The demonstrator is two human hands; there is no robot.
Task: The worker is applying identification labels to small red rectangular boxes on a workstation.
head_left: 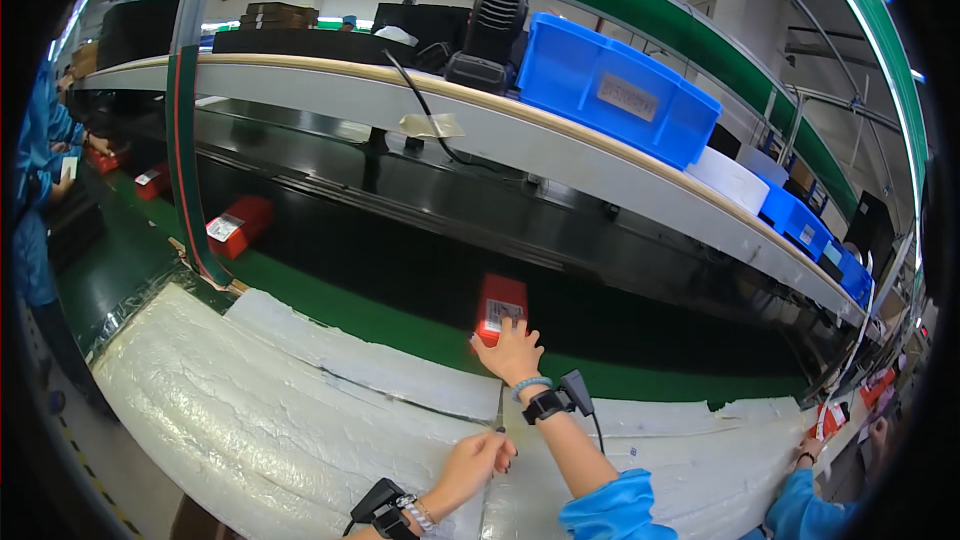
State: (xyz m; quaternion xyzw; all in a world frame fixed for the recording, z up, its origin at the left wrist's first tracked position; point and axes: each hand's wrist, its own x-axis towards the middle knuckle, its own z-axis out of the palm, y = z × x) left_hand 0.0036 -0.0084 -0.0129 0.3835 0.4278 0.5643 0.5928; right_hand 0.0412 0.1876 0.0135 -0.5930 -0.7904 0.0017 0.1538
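Observation:
A small red box [503,298] with a white label lies on the dark conveyor belt in front of me. My right hand [514,352] grips its near end, fingers spread over the top and thumb along the left side. Nearer to me, my left hand [474,464] hovers over the white wrapped work surface [270,390]. Its fingers are curled together, and nothing shows in them. Both wrists wear straps with a small black device, and the right sleeve is blue.
More red boxes [241,225] sit on the belt [380,265] to the left, beyond a metal post [188,90]. Co-workers in blue stand at far left and lower right. Above the belt, a shelf [340,62] carries a walkie-talkie [494,25] and blue bins [610,90].

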